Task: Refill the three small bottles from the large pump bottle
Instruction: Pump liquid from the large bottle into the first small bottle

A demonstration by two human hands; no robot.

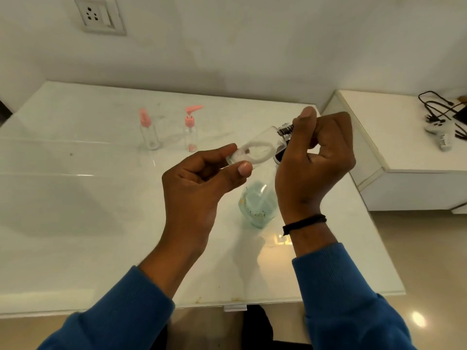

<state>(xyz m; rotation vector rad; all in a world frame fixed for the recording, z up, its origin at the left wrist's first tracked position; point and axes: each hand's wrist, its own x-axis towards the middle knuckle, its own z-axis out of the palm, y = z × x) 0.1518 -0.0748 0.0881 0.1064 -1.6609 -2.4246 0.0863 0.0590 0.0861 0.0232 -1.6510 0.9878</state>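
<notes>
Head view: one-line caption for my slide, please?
Left hand holds a tilted small clear bottle while right hand grips its dark cap end; two pink-topped bottles stand behind.

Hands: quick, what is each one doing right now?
Left hand: pinches the base of the small clear bottle.
Right hand: grips that bottle's dark cap.

Dim, warm indoor light, soft glare on the glossy table (75,223), wide-angle bending at the edges
</notes>
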